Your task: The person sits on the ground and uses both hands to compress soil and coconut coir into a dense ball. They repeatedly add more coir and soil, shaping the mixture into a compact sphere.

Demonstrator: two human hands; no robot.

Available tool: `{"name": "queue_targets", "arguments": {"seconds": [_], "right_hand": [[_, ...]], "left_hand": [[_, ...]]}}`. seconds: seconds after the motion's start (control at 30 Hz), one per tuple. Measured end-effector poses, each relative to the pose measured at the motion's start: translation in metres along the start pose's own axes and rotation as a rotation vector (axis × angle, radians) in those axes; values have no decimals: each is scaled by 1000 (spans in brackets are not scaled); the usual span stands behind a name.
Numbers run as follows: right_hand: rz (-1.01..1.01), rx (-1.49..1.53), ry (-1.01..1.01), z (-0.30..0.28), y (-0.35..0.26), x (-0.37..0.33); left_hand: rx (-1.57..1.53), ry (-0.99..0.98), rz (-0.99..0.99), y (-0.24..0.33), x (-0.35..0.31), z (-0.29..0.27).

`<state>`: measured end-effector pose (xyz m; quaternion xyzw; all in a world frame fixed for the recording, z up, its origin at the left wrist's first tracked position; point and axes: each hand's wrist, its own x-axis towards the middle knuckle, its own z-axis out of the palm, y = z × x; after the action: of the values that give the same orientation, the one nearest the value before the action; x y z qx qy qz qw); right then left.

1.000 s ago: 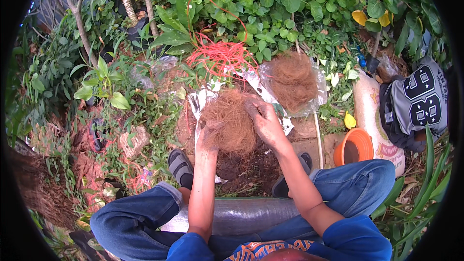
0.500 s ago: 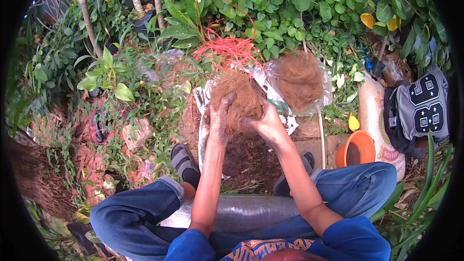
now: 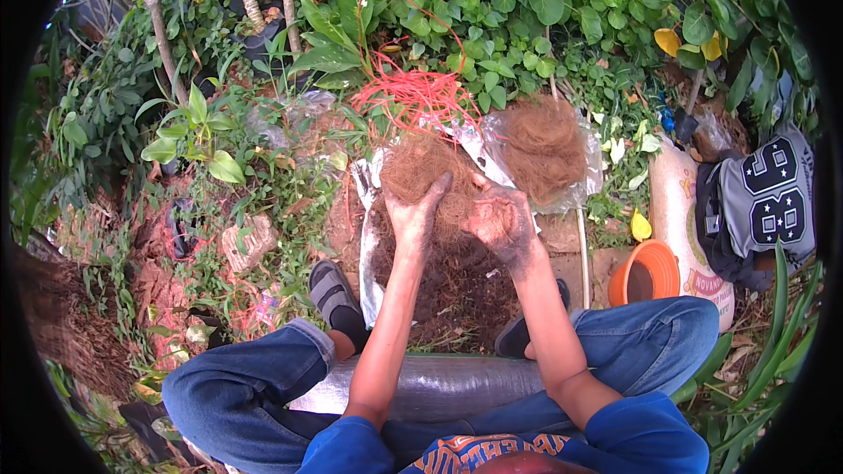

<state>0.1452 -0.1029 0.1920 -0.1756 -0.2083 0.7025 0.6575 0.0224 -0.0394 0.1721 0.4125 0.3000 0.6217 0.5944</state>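
Note:
A loose clump of brown coconut fibre (image 3: 424, 165) is held up over the dark soil (image 3: 448, 290). My left hand (image 3: 416, 218) grips it from below and the left, thumb lying over its near side. At its right edge, my right hand (image 3: 502, 224) is turned with the palm up and the fingers curled in on fibre strands. Dark soil smears both hands. Beneath them lies an opened white plastic sack (image 3: 371, 285). A second pile of coconut fibre (image 3: 546, 145) rests on clear plastic, right of the clump.
Tangled red plastic string (image 3: 413, 96) lies beyond the fibre. To the right are an orange pot (image 3: 645, 274), a filled sack (image 3: 680, 202) and a grey garment (image 3: 768, 193). A silvery wrapped roll (image 3: 421, 386) spans between my legs. Leafy plants (image 3: 492, 0) border the far side.
My right hand has rolled palm up and shifted slightly right along the clump. My left thumb has moved across the near side of the fibre.

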Motion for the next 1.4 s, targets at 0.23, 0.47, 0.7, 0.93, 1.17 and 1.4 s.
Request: {"name": "queue_targets", "arguments": {"seconds": [0.23,0.47,0.7,0.93,1.17,1.4], "right_hand": [[-259,-728,255,-4,33,20],[-516,-859,457,-19,52,21],[-671,-337,467,19,80,9],[-433,179,47,21,60,4],[-298,236,34,31,46,0],[-190,-1004,28,20,16,4]], "left_hand": [[-1,-74,-41,22,5,-2],[80,-275,-114,25,6,-11],[180,-239,2,3,-5,9],[303,-194,154,18,2,5],[361,-117,290,12,-3,13],[146,-259,91,24,12,-15]]}}
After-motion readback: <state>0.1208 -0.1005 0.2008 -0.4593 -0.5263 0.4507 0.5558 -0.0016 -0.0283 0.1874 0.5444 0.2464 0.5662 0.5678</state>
